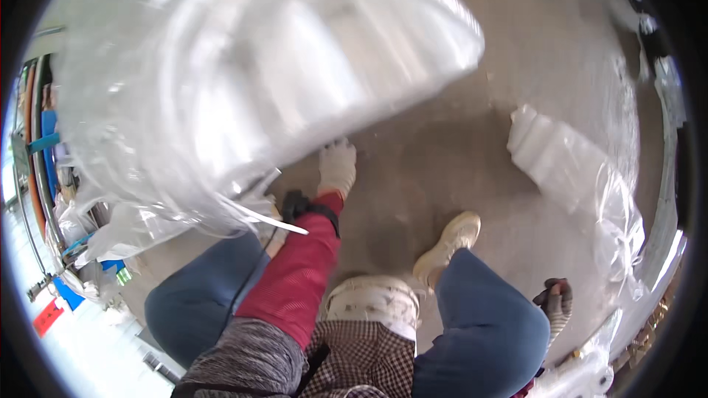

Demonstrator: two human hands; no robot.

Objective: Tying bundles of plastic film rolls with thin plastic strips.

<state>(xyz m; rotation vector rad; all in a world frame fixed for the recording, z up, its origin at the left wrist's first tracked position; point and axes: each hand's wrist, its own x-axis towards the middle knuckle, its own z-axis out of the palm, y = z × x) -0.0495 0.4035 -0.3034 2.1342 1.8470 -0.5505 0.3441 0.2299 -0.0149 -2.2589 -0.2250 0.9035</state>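
Observation:
A large clear plastic bag (310, 59) packed with white, rounded, roll-like items fills the upper left, blurred by motion. My left hand (338, 166), in a pale glove, reaches to the bag's lower edge with its fingers stretched out. Whether the fingertips touch the bag or pass beneath it, I cannot tell. A thin white strip (273, 219) sticks out from the bag's gathered lower left part. Low on the right, beside my knee, my right hand (558, 302) wears a striped glove with dark fingers. Its fingers are curled together; anything inside them is hidden.
A smaller clear bag (564, 151) with white contents lies on the brown floor (413, 177) at right. More crumpled plastic (590, 372) is at lower right. My legs flank a whitish round seat (376, 298). Pipes (33, 118) and blue items stand along the left edge.

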